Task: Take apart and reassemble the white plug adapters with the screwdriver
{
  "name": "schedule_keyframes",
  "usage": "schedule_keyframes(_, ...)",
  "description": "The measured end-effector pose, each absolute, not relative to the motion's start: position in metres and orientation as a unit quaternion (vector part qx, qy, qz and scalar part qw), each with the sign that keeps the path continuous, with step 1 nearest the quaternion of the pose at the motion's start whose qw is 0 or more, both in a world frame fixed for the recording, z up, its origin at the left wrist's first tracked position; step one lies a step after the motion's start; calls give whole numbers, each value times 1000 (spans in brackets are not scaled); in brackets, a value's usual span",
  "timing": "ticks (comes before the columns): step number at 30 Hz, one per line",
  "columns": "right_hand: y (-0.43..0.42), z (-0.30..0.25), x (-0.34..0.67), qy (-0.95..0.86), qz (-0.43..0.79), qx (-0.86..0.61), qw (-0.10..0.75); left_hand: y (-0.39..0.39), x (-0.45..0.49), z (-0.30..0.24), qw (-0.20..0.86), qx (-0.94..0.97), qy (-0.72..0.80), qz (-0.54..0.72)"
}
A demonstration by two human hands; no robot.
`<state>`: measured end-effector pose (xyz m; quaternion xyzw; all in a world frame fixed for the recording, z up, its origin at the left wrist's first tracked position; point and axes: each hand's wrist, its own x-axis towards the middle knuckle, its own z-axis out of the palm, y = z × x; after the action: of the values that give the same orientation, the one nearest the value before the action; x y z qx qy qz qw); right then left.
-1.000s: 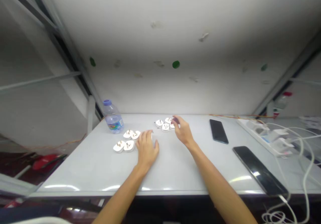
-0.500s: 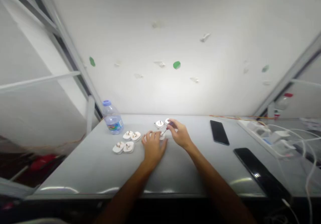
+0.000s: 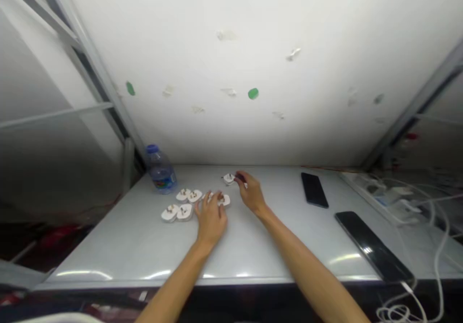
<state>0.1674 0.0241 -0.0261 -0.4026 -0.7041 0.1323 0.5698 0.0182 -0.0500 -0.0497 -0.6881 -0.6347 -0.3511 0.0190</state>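
While left hand (image 3: 211, 222) touches plugs (image 3: 224, 200), right (image 3: 251, 193) near edge (image 3: 278, 167)

**Head cam, worn by person, facing fwd & down**
Looks from above near edge of white table (image 3: 108, 253), fairly close: left hand (image 3: 211, 222) & right hand (image 3: 252, 193) reach in from bottom of frame toward white plugs (image 3: 170, 213) mid-table. V. wide view, white wall (image 3: 231, 72) fills top half; water bottle (image 3: 161, 176) left, phone (image 3: 314, 190) right.
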Motion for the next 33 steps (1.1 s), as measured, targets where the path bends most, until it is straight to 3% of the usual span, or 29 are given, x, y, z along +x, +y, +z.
schedule_keyframes(11, 28, -34, 164, -726, 121, -406, 541, -52, 21, -41, 36, -652, -666, -360)
schedule_keyframes(23, 5, -8, 174, -680, 143, -389, 605, -51, 22, -42, 27, -648, -675, -351)
schedule_keyframes(33, 17, -29, 169, -698, 145, -408, 570, -51, 22, -41, -2, -634, -692, -345)
